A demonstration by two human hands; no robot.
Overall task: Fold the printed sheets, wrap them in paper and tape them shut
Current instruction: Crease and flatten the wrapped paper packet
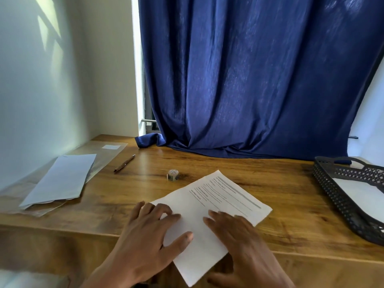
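A printed sheet (224, 196) lies slanted on the wooden desk (291, 221), its near part hanging over the front edge. My left hand (149, 235) rests flat on the sheet's left side, fingers spread. My right hand (243, 244) presses flat on the sheet's right half. Both hands lie on the paper without gripping it. A small roll of tape (173, 175) stands on the desk just beyond the sheet. At the far left, a stack of white paper (62, 179) lies on a clear plastic sleeve (104, 154).
A brown pen (124, 163) lies between the paper stack and the tape. A black mesh tray (340, 196) holding white paper stands at the right edge. A blue curtain (249, 80) hangs behind the desk, its hem resting on the wood. A white wall bounds the left.
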